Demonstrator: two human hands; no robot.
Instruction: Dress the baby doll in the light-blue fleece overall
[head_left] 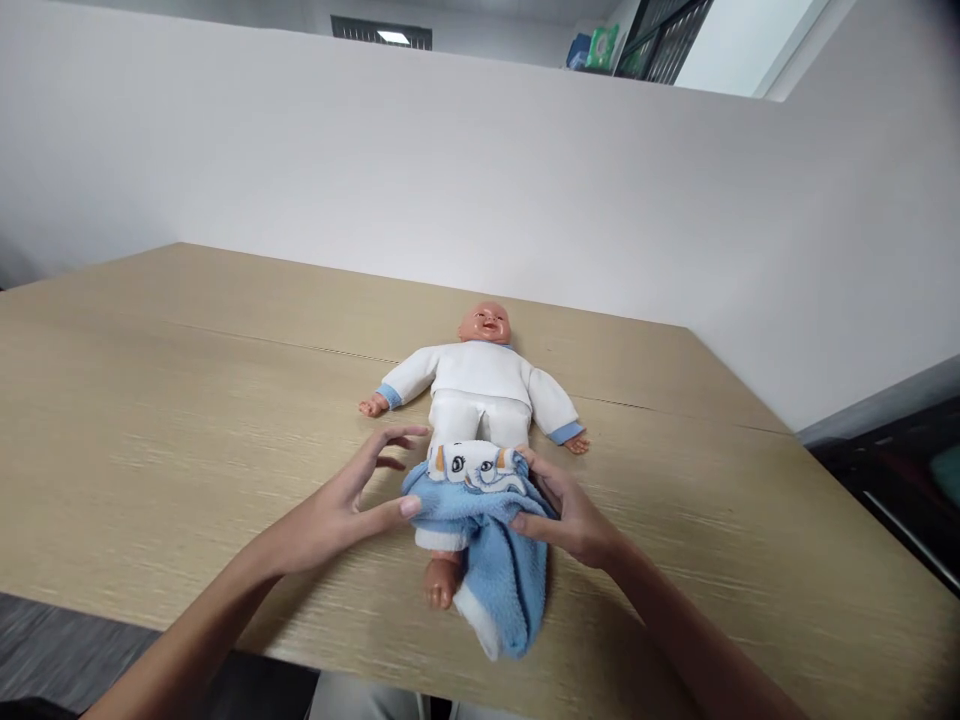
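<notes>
Seemingly dressing doll [481, 370]: pinching pants [514, 570] with right grip [576, 518], holding left grip [337, 512] open beside doll; likely needs hidden foot threaded through.

Setup was basically a big tan table [187, 420] and plain white wall [375, 170]
Over the wall's top, a green package [602, 47] sat by something blue [578, 51], near a dark barred frame [660, 42]. Grey floor [67, 650] showed lower left, and some black thing [892, 490] was cut off far right.
</notes>
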